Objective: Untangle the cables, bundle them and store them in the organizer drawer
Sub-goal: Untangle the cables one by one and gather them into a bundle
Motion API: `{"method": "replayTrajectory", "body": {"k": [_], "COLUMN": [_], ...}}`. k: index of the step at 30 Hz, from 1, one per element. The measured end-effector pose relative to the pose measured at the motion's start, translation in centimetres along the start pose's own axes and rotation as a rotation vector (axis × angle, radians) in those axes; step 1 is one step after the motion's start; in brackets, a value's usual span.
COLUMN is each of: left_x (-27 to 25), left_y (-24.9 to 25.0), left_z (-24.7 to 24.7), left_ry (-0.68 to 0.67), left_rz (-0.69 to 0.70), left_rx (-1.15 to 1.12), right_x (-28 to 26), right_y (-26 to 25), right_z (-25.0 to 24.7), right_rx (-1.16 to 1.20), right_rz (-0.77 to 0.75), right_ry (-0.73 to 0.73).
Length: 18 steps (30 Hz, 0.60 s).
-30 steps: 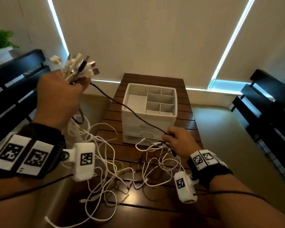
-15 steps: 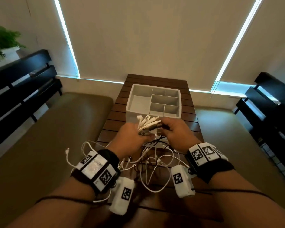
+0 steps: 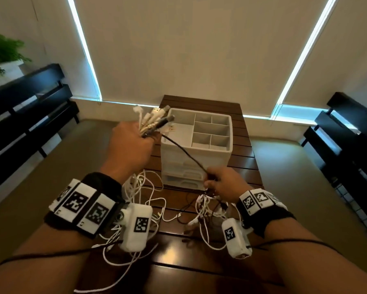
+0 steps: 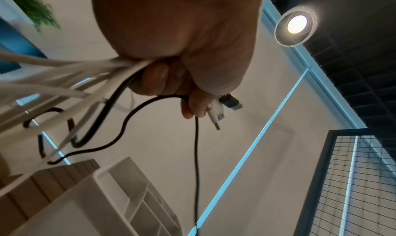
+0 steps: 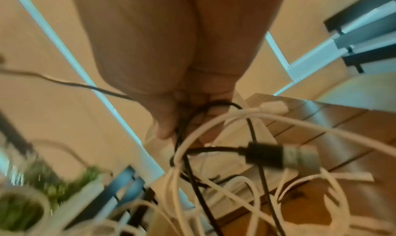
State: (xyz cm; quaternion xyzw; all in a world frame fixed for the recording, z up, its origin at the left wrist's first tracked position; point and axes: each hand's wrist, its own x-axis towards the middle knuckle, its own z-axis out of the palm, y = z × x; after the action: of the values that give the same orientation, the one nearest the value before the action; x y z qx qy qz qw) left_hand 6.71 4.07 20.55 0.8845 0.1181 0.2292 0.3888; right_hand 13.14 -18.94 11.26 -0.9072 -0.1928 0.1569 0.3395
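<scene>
Untangling is under way: the left hand (image 3: 131,145) clutches the cables' plug ends (image 3: 155,120) left of the white organizer (image 3: 196,149), the right hand (image 3: 223,183) pinches a black cable (image 3: 184,152) taut, to draw free of the near tangle (image 3: 148,209).

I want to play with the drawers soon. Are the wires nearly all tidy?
Not yet. Done: the left hand grips many plug ends together. In hand: the right hand pulls one black cable from the tangle on the table. Left: bundling everything; the organizer drawers look shut.
</scene>
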Motion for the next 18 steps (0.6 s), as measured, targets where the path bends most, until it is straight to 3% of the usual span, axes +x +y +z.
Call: {"method": "replayTrajectory", "body": {"k": [2, 7, 14, 18], "left_x": [0.3, -0.1, 2.0, 2.1], "left_y": [-0.3, 0.7, -1.1, -2.7], "left_z": [-0.7, -1.7, -4.1, -3.9], "left_ry": [0.050, 0.155, 0.237, 0.259], "left_rz": [-0.030, 0.013, -0.003, -0.067], "left_rx": [-0.003, -0.131, 0.021, 0.108], "right_x": [0.0, 0.2, 0.1, -0.1], "right_y": [-0.1, -0.3, 0.9, 0.6], "right_z": [-0.5, -0.2, -0.7, -1.6], "right_rx": [0.166, -0.252, 0.145, 0.115], "right_rz": [0.013, 0.025, 0.018, -0.030], "right_ry": [0.046, -0.041, 0.190, 0.165]}}
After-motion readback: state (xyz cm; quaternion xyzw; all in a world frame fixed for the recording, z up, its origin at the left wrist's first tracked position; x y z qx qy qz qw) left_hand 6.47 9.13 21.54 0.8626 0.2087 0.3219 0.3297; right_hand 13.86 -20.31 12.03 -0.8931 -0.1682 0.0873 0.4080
